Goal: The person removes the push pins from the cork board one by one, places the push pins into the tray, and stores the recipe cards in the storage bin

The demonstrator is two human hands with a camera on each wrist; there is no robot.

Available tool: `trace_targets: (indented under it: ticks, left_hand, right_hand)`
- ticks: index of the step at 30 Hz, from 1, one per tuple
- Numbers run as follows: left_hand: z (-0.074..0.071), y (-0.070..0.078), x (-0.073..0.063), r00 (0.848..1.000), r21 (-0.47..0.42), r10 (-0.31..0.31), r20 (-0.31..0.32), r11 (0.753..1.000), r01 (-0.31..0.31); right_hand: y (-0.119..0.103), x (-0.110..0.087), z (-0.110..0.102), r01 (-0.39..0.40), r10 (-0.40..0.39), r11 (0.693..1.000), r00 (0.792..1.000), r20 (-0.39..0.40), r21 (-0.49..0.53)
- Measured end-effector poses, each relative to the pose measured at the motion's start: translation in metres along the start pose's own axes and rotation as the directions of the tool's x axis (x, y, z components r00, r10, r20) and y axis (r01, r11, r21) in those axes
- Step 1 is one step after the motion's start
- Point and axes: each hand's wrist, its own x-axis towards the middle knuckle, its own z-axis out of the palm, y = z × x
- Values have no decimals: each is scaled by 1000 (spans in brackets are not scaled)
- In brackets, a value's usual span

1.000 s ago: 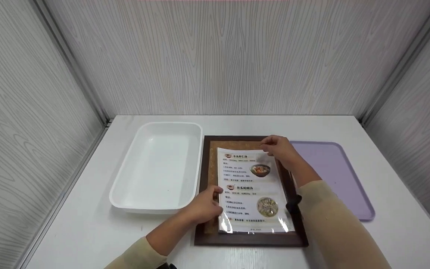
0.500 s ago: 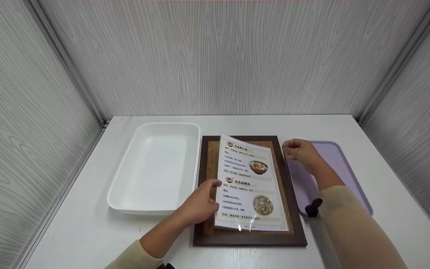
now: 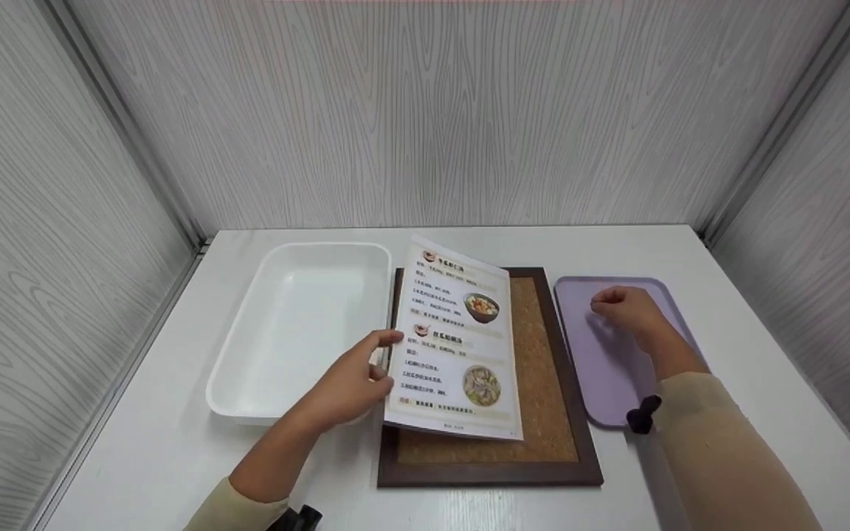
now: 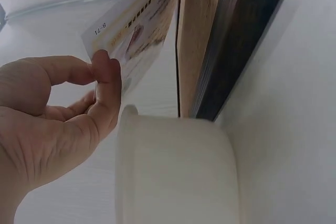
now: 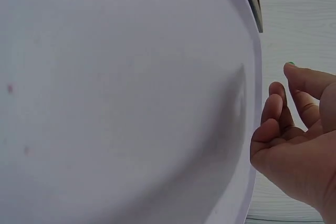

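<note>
My left hand [image 3: 347, 383] pinches a printed recipe sheet [image 3: 447, 354] with two food photos by its left edge. The sheet is tilted, raised over the left part of a cork board [image 3: 543, 369] with a dark brown frame. In the left wrist view, thumb and fingers of the left hand [image 4: 63, 108] meet at the edge of the sheet [image 4: 136, 30]. Over the purple tray [image 3: 602, 376] my right hand [image 3: 635, 317] has its fingertips drawn together. A small green thing [image 5: 291, 64] shows at the fingertips in the right wrist view, its body mostly hidden.
A deep white tray [image 3: 299, 354] stands on the left, close beside the board and under the left hand. The purple tray lies just right of the frame. Patterned panels [image 3: 425, 118] enclose the white table [image 3: 137, 442] at the back and sides.
The left hand has lifted the sheet off the board and shifted it leftward. The right hand has moved from the sheet's top right corner over to the purple tray.
</note>
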Motion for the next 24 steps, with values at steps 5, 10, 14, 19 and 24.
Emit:
trace_targets:
  ticks: [5, 10, 14, 19, 24]
  left_hand:
    - [-24, -14, -4, 1000, -16, -5, -25, 1000, 4]
    - [-54, -29, -11, 1000, -67, 10, -28, 998, -12]
    - [-78, -42, -17, 999, -74, 5, -32, 997, -7]
    - [-101, -58, -21, 1000, -89, -20, -17, 996, 19]
    - [-118, -72, -25, 998, -73, -63, -26, 995, 61]
  right_hand:
    - [14, 0, -5, -14, 14, 999, 1000, 16, -50]
    - [21, 2, -8, -52, 55, 996, 998, 34, -78]
    - [24, 3, -8, -62, 67, 991, 997, 39, -123]
    - [25, 5, -6, -56, 61, 987, 998, 28, -152]
    - [25, 4, -4, -60, 64, 987, 998, 19, -152]
